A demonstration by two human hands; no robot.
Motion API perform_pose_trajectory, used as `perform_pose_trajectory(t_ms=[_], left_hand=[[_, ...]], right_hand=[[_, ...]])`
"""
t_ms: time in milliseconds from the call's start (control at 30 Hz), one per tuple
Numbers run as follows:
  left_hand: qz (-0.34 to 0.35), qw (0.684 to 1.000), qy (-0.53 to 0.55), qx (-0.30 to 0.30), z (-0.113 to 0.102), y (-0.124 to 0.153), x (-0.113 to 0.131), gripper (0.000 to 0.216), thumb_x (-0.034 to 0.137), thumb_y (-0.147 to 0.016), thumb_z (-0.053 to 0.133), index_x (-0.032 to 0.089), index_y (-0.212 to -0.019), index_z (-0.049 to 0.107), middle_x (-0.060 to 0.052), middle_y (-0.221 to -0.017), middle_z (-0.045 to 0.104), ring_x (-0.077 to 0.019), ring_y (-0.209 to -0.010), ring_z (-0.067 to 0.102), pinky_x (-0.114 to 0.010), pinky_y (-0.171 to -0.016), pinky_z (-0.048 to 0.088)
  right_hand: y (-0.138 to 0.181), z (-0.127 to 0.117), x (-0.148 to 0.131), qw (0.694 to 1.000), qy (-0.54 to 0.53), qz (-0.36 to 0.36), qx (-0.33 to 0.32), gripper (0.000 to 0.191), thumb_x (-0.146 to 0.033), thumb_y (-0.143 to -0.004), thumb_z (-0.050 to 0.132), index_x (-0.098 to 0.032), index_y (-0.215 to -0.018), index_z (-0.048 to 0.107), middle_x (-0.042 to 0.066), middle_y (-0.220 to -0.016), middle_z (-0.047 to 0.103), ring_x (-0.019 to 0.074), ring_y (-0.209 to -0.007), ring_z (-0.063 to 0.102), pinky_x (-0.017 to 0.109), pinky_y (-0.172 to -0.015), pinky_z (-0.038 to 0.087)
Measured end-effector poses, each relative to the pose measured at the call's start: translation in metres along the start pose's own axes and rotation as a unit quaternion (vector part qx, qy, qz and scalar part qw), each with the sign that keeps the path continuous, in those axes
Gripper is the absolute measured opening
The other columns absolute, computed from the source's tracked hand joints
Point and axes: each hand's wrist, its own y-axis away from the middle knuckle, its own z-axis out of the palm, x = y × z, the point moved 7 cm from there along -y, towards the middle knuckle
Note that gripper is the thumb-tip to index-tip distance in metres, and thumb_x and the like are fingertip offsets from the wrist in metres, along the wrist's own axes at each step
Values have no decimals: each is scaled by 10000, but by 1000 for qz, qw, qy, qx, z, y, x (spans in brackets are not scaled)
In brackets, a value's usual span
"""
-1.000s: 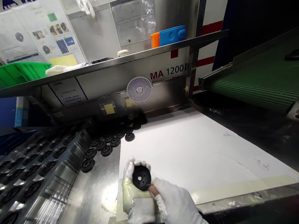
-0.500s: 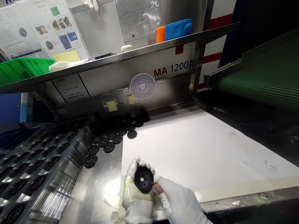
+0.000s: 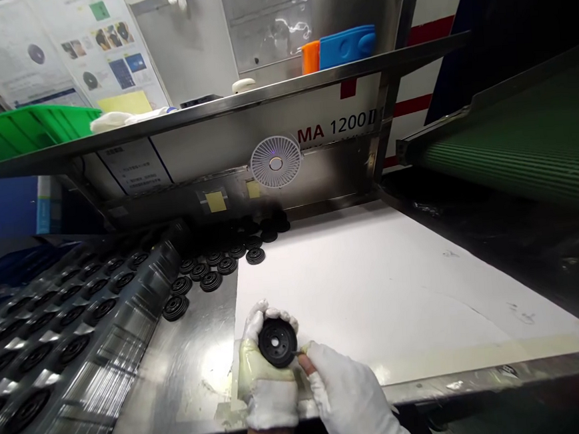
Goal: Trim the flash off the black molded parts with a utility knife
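My left hand [image 3: 268, 372], in a white glove with yellowish coating, is closed around a black round wheel-like part [image 3: 278, 342] with a small hole in its centre. The part's open face is turned up towards me. My right hand [image 3: 350, 389], also in a white glove with a bare thumb tip showing, pinches a small, thin pointed tool [image 3: 296, 353]. Its tip touches or nearly touches the right rim of the part; most of the tool is hidden in the fingers, so I cannot tell its kind. Several similar black parts [image 3: 211, 281] lie beyond on the metal table.
A grey moulded tray [image 3: 141, 309] holding black parts stands at left. White paper [image 3: 375, 284] covers the table's right side. A small fan [image 3: 276, 162] is mounted under the shelf [image 3: 260, 93], which bears a green bin [image 3: 27, 134]. A green conveyor belt [image 3: 520, 152] runs at right.
The black part has turned slightly in my left hand, showing more of its inner face. My right hand keeps almost the same place at its rim. The view has shifted a little.
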Motion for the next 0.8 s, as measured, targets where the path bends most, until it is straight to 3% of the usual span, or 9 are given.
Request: perform_pose_trajectory(t_ms=[167, 300, 433, 533, 667, 800], left_hand=[[9, 1000, -15, 20, 1, 5, 1, 169, 155, -714, 568, 200, -873, 599, -37, -758, 619, -171, -770, 610, -332, -732, 516], [-31, 999, -36, 9, 3, 9, -4, 290, 178, -710, 539, 166, -995, 589, -108, -862, 637, -255, -835, 615, -435, -720, 508], [-43, 999, -8, 9, 3, 2, -8, 147, 137, -696, 560, 161, -834, 606, -29, -651, 593, -157, -629, 592, -308, -625, 507], [-17, 999, 3, 40, 0, -3, -7, 124, 122, -697, 573, 181, -801, 603, -3, -632, 588, -130, -608, 583, -270, -621, 503], [18, 998, -18, 54, 0, 0, -2, 195, 150, -702, 551, 198, -883, 606, -25, -717, 621, -164, -720, 613, -317, -709, 513], [-9, 999, -32, 17, 1, 6, -4, 284, 164, -682, 541, 178, -960, 595, -76, -822, 636, -231, -817, 615, -411, -735, 504]], right_hand=[[0, -2, -15, 998, 13, -41, 34, 313, -332, -916, 273, -240, -702, 482, -18, -599, 584, 153, -483, 526, 276, -447, 293], [-3, -9, -7, 999, -17, -22, 19, 291, -328, -911, 275, -239, -780, 519, 0, -672, 614, 165, -553, 559, 267, -478, 332], [-3, -5, 5, 1000, -27, 16, 1, 278, -338, -906, 289, -237, -803, 527, 2, -664, 608, 166, -558, 561, 265, -495, 340], [0, -1, -1, 1000, -10, 1, 16, 291, -339, -910, 284, -242, -754, 510, -10, -637, 601, 162, -527, 542, 272, -475, 308], [0, 0, -11, 1000, -4, -16, 24, 292, -335, -909, 293, -244, -700, 475, -26, -608, 590, 148, -490, 522, 271, -456, 289], [-3, -6, -5, 1000, -8, -18, 23, 283, -322, -908, 276, -244, -764, 507, -14, -640, 602, 162, -527, 548, 274, -474, 309]])
